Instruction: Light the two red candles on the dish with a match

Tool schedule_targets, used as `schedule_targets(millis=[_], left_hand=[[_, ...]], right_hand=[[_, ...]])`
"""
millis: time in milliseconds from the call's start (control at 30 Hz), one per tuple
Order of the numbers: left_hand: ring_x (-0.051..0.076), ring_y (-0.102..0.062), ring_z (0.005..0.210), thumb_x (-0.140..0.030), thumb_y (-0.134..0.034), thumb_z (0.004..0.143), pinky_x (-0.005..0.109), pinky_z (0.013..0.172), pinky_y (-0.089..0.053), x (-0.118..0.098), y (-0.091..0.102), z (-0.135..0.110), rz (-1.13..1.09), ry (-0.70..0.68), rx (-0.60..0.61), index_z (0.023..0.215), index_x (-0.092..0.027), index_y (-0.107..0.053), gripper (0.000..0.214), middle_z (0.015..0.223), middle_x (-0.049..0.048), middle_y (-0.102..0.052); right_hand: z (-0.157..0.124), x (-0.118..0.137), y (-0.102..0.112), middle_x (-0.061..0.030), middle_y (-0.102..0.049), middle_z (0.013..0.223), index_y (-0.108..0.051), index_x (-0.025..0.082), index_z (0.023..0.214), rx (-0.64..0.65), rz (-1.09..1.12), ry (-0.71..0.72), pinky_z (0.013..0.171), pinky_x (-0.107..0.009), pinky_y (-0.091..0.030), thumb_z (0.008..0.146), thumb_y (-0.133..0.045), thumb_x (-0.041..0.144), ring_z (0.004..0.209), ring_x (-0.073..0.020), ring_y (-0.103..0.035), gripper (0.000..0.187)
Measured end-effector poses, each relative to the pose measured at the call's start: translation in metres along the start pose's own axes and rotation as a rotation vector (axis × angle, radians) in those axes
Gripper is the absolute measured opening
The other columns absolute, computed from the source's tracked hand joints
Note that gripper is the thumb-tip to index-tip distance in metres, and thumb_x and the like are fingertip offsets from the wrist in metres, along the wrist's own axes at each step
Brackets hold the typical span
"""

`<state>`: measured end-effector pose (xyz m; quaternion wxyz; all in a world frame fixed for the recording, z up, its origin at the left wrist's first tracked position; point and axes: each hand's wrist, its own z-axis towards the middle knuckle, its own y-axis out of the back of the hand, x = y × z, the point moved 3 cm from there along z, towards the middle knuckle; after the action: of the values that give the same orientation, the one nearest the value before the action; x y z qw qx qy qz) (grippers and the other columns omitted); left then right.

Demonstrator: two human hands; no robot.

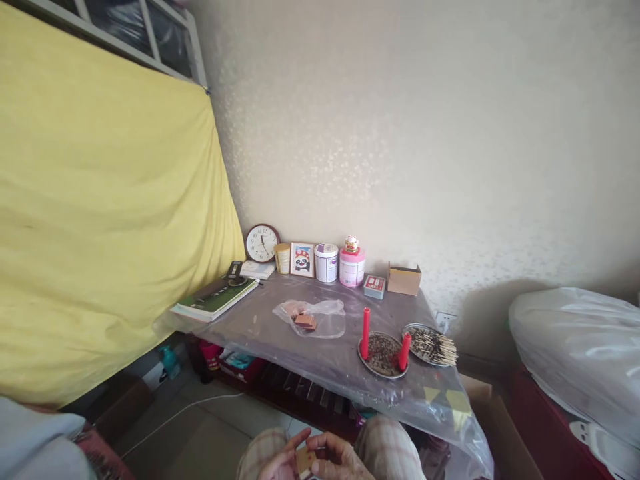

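Note:
At the bottom edge of the head view my left hand [281, 460] and my right hand [339, 460] meet close together over my lap. Between their curled fingers sits a small tan box [305, 460], about the size of a matchbox. Both hands touch it and are partly cut off by the frame. Ahead stands a low table [260, 330] covered in clear plastic. On it a round metal plate [383, 355] carries two upright red candles [365, 333]. A second plate [431, 345] beside it is heaped with thin sticks.
A clear bag [313, 317] with brown blocks lies mid-table. Along the wall stand a clock [262, 243], a framed picture [303, 259], tins [327, 262] and a cardboard box [404, 279]. Books [215, 299] lie at the left. A yellow sheet [100, 200] hangs left; a plastic-covered bundle [575, 347] sits right.

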<state>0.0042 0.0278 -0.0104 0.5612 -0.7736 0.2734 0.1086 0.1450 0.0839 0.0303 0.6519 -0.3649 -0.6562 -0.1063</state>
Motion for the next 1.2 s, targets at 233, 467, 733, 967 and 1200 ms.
schedule_targets(millis=[233,467,733,967,1200], left_hand=[[0.022,-0.073,0.079,-0.028,-0.083,0.063,0.031,0.072,-0.055,-0.001,-0.008,-0.013,0.051,-0.003,-0.053,0.100,-0.028,-0.081,0.037,0.091,0.0049,-0.083],[0.023,-0.073,0.084,-0.031,-0.084,0.065,0.031,0.076,-0.055,-0.005,-0.007,-0.020,-0.004,-0.008,-0.051,0.103,-0.027,-0.080,0.039,0.097,0.0070,-0.083],[0.022,-0.073,0.089,-0.029,-0.082,0.070,0.033,0.078,-0.054,-0.007,-0.012,-0.025,-0.010,-0.060,-0.005,0.110,-0.022,-0.077,0.041,0.101,0.0123,-0.082],[0.024,-0.075,0.090,-0.031,-0.079,0.076,0.034,0.079,-0.055,-0.005,-0.042,-0.021,-0.084,-0.071,0.011,0.104,-0.018,-0.076,0.031,0.102,0.0108,-0.081],[0.014,-0.074,0.071,-0.026,-0.081,0.076,0.025,0.069,-0.058,0.005,-0.082,-0.021,-0.205,-0.067,-0.040,0.096,-0.015,-0.076,0.023,0.084,0.0060,-0.083]], right_hand=[[0.000,-0.021,0.003,-0.0046,-0.073,0.101,-0.072,0.023,0.102,-0.059,-0.083,0.103,0.097,-0.040,-0.044,0.063,-0.086,0.060,0.101,-0.0259,-0.067,0.055],[-0.001,-0.015,-0.008,-0.0042,-0.072,0.096,-0.074,0.023,0.101,-0.071,-0.034,0.083,0.094,-0.040,-0.047,0.063,-0.084,0.063,0.097,-0.0258,-0.066,0.056],[-0.008,-0.004,-0.013,-0.0058,-0.071,0.102,-0.075,0.025,0.099,-0.151,-0.156,0.147,0.098,-0.042,-0.048,0.065,-0.079,0.069,0.105,-0.0286,-0.063,0.055],[-0.020,0.017,-0.008,-0.0090,-0.071,0.119,-0.072,0.026,0.104,-0.179,-0.231,0.233,0.094,-0.044,-0.052,0.069,-0.078,0.067,0.111,-0.0310,-0.064,0.054],[-0.039,0.065,-0.007,-0.0098,-0.064,0.137,-0.070,0.028,0.112,-0.178,-0.402,0.282,0.107,-0.046,-0.046,0.081,-0.075,0.055,0.123,-0.0299,-0.061,0.042]])
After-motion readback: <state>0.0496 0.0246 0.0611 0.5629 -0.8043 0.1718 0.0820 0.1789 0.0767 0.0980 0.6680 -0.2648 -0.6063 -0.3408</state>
